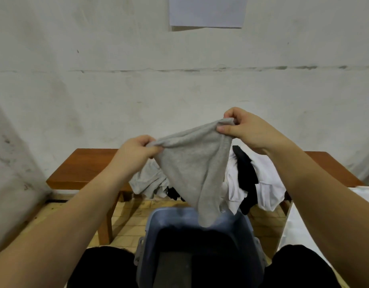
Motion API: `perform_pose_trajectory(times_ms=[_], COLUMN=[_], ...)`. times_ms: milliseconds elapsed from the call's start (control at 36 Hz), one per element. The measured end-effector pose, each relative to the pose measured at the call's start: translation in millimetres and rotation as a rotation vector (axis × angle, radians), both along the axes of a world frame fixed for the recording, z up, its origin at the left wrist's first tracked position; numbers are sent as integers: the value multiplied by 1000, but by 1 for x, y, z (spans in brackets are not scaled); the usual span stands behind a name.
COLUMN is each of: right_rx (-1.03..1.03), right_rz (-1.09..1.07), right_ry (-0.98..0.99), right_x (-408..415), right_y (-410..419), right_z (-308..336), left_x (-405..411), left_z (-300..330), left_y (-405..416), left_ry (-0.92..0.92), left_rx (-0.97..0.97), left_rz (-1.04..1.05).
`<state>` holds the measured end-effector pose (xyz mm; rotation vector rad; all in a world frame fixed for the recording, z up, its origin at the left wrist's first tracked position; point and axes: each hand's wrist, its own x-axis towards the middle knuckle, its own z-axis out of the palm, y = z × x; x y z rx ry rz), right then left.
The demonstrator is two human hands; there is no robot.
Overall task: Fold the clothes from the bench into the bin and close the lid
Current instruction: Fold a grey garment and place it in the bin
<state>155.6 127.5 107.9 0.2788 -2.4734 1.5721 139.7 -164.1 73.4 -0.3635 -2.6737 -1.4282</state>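
Grey garment [191, 163] | hangs tip-down over bin [200, 242] | both hands [135, 150] [248, 129] pinch top corners

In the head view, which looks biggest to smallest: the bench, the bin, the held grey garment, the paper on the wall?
1. Bench
2. Bin, though nearness to the camera enlarges it
3. Grey garment
4. Paper, cropped, so unsure
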Motion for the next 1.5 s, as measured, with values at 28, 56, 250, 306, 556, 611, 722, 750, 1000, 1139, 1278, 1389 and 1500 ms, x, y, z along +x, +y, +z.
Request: perform_pose_trajectory(times_ms=[28, 56, 250, 306, 556, 611, 722, 750, 1000, 1139, 1278, 1389, 1500], right_rx=[16, 51, 540, 488, 260, 187, 38, 23, -64, -102, -93, -95, -145], right_rz=[15, 25, -46, -44, -112, -107, -68, -66, -148, -193, -245, -260, -254], right_ry=[-42, -83, -249, -209, -106, -135, -203, -211, -211, -221, -212, -203, -228], right_x=[0, 0, 2, 4, -1, -4, -15, -18, -91, -155, -218, -243, -239], right_y=[4, 9, 22, 20, 16, 19, 17, 16, 20, 29, 41, 46, 43], right_z=[-1, -2, -9, -5, -16, -17, -15, -13, 0, -13, -44, -76, -109], left_x=[-3, -6, -22, -25, -35, -40, -51, -55, -122, -180, -243, -271, -267], left_z=[3, 5, 14, 19, 9, 6, 5, 6, 17, 15, -4, -30, -63], left_y=[1, 1, 6, 6, -2, -7, -8, -6, 16, 39, 61, 72, 71], left_ry=[-18, -31, -6, 30, 62, 41, 6, -3, -135, -144, -182, -224, -251], left_rx=[107, 184, 210, 238, 275, 306, 358, 373, 461, 471, 458, 453, 449], left_rz=[-5, -10, -11, -21, -55, -68, -90, -90, -50, -27, -40, -64, -53])
